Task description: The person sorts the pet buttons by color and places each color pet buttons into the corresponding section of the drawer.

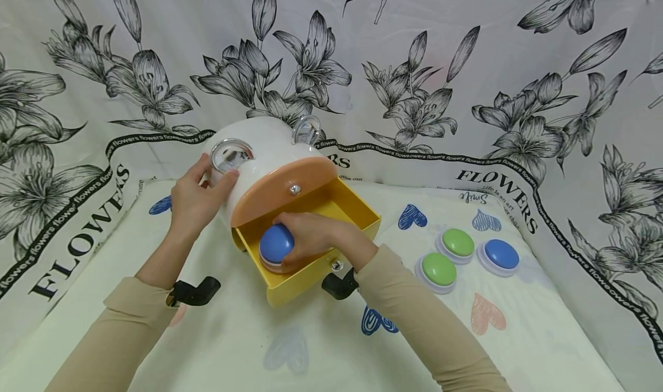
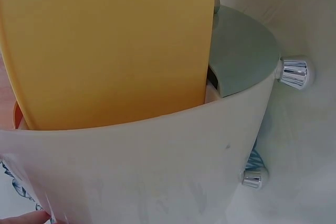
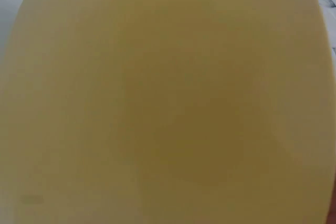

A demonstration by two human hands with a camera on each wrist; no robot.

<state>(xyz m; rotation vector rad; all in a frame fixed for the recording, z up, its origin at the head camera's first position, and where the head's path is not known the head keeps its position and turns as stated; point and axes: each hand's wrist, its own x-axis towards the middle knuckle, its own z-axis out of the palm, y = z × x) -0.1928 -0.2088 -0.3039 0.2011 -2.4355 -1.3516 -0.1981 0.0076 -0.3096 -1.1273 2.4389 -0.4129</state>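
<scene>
On the heart-printed tabletop, nearest its front edge and left of its middle, juts a yellow drawer, pulled out, with a clear knob on its front wall; the right hand reaches over that wall and grips a blue-topped button, thumb and fingers round its side, inside the drawer close to its left wall; whether the button's base touches the drawer floor is hard to tell, the hand and wall hiding much of it.

Toward the tabletop's right edge lie three more buttons: a near green button, a far green button just behind it, and a second blue button nearest that edge; left of the drawer, the left hand rests, thumb and fingers apart, on the white case beside a silver ring; the case's orange panel stands above the drawer; along the tabletop's far edge hangs a flower-printed curtain.
</scene>
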